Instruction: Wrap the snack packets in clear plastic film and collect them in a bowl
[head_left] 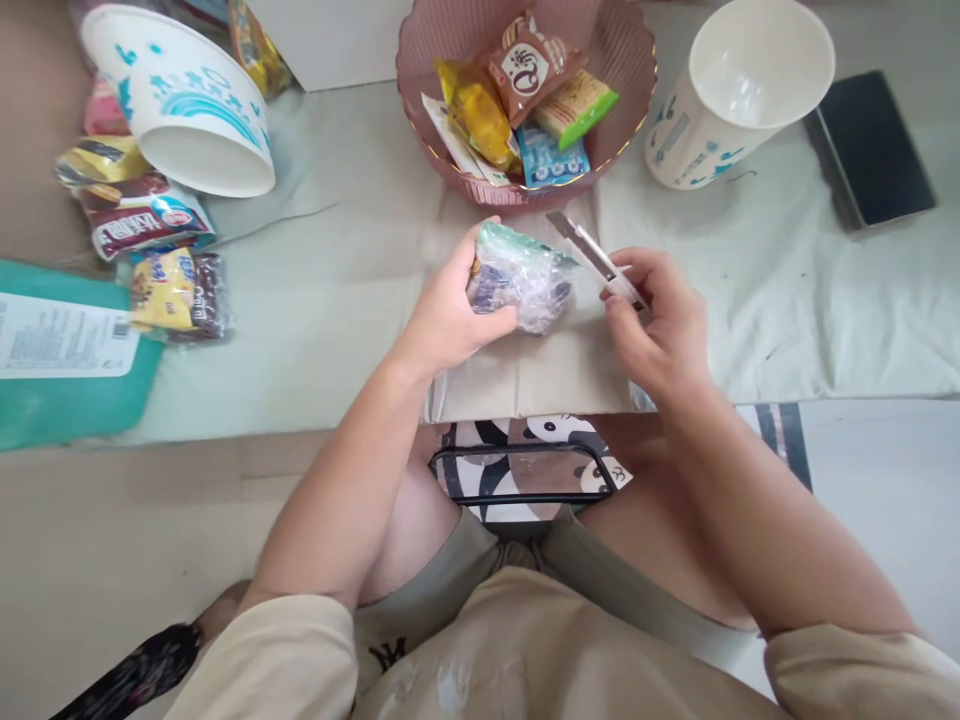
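My left hand (450,310) is closed around a plastic-wrapped packet (525,280), green along the top and purplish below; its kind is not clear. A slim utility knife (596,252) sits pinched in my right hand (660,315), its blade end pointing up and left, close to the packet's right edge. Whether the blade touches the wrap I cannot tell. Just beyond both hands stands a pink ribbed bowl (424,120) with a gold rim, holding several wrapped snacks (529,70).
A white paper cup (675,140) and a black phone-like box (874,150) are at the back right. On the left are a tipped paper tub (202,110), several snack packets (150,215) and a green package (67,400). The table's front edge runs below my wrists.
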